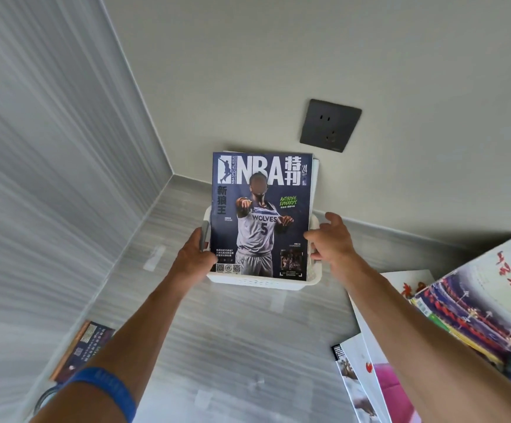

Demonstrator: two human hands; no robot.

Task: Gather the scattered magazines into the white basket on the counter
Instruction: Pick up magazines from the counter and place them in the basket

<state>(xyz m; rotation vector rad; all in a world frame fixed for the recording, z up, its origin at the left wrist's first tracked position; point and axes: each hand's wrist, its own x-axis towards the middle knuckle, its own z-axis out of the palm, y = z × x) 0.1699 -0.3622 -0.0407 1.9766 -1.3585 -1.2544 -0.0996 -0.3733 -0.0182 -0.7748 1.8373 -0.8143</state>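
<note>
A dark blue NBA magazine (261, 215) stands upright in the white basket (257, 283) at the back of the grey counter, with more magazines behind it. My left hand (193, 254) holds the magazine's lower left edge at the basket's left rim; its fingers are hidden behind the cover. My right hand (330, 239) is at the lower right edge, fingers spread and relaxed, fingertips touching the cover. Loose magazines (476, 303) lie fanned out on the right, with others (361, 377) in front of them. One dark magazine (86, 343) lies at the lower left by the wall.
The basket stands near the corner where a striped left wall meets the back wall. A dark wall socket (330, 125) sits above and right of it. Bare grey counter (232, 346) lies between my arms. A blue wristband (107, 389) is on my left wrist.
</note>
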